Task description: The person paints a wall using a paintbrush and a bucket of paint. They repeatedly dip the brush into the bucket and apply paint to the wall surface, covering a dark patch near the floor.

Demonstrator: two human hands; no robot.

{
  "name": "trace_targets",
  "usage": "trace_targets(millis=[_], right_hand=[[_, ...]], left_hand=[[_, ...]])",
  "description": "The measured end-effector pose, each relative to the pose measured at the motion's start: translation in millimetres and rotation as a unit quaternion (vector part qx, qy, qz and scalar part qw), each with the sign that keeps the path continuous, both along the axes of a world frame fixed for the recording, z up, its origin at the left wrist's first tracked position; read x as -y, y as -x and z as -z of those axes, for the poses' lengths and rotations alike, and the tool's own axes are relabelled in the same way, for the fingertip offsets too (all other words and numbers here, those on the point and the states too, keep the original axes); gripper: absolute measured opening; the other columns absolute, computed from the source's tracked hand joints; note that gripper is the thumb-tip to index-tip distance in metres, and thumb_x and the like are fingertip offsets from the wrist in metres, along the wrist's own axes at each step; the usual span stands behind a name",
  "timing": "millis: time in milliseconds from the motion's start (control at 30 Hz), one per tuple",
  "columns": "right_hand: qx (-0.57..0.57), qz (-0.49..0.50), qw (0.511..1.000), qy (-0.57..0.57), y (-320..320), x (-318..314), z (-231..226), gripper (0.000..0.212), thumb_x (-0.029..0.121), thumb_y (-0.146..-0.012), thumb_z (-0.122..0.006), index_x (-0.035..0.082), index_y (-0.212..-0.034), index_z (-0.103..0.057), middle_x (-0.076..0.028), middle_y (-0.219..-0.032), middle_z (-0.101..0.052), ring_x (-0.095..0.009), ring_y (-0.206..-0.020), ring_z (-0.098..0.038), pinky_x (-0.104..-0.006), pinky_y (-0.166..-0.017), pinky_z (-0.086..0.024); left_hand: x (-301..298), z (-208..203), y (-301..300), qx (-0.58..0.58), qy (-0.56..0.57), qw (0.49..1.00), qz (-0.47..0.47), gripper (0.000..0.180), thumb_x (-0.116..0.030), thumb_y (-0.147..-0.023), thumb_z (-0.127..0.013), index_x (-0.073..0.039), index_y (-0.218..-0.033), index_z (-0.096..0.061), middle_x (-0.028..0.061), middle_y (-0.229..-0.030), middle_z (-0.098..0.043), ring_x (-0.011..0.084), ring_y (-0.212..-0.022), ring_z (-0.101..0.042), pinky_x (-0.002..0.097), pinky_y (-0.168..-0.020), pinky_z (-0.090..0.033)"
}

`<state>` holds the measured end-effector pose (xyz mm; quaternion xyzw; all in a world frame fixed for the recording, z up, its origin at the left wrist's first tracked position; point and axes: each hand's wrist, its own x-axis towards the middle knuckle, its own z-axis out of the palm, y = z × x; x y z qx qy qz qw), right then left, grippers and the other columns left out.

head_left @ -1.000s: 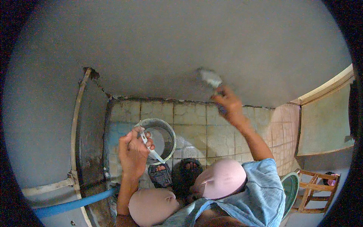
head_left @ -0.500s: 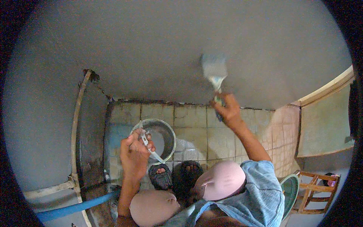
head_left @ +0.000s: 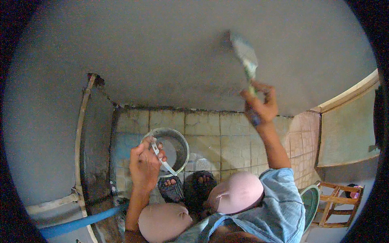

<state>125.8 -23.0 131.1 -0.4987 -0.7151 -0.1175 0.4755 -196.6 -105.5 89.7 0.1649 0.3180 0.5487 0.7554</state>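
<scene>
My right hand grips a wide flat paintbrush by its handle. Its bristles are blurred by motion and meet the grey wall, where a dark patch shows beside the tip. Lower and to the left, my left hand is closed around the pale handle of a round bucket. Greyish contents show inside that bucket, though my fingers hide part of its left side. The bucket is just ahead of my sandalled feet.
Yellowish floor tiles run along the wall's foot. At the left are a vertical pipe and a blue pipe. A green basin and wooden stool-like frame stand lower right, below a pale panel.
My right hand has moved the brush up and to the right along the wall, and the brush now tilts leftward. My left hand and the bucket have hardly moved.
</scene>
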Motion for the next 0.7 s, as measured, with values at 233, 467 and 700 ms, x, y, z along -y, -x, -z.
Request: trace_targets(millis=[233, 467, 700], right_hand=[[0.200, -0.134, 0.957, 0.159, 16, -16, 178, 0.039, 0.005, -0.070, -0.072, 0.015, -0.107, -0.063, -0.016, -0.107, -0.060, -0.035, -0.093, -0.060, -0.0426, -0.070, -0.051], [0.115, -0.116, 0.976, 0.146, 31, -32, 85, 0.043, -0.003, -0.063, -0.070, 0.014, -0.102, -0.065, -0.014, -0.109, -0.059, -0.034, -0.094, -0.061, -0.0385, -0.071, -0.053], [0.102, -0.081, 0.989, -0.063, 33, -5, 68, 0.032, -0.002, -0.065, -0.071, 0.014, -0.092, -0.070, -0.013, -0.107, -0.061, -0.031, -0.088, -0.062, -0.0366, -0.068, -0.052]], left_hand=[[2, -3, 0, 0.010, -0.004, 1.000, 0.003, 0.041, -0.043, -0.089, -0.046, -0.009, -0.111, -0.051, 0.0063, -0.097, -0.049, 0.0173, -0.081, -0.045, 0.0344, -0.077, -0.038], [3, -1, 1, 0.001, -0.006, 1.000, -0.012, 0.041, -0.043, -0.088, -0.047, -0.009, -0.111, -0.052, 0.0059, -0.096, -0.050, 0.0172, -0.080, -0.046, 0.0345, -0.077, -0.038], [1, -3, -1, -0.013, -0.003, 1.000, -0.013, 0.042, -0.044, -0.087, -0.047, -0.009, -0.111, -0.052, 0.0058, -0.096, -0.051, 0.0165, -0.081, -0.048, 0.0344, -0.077, -0.039]])
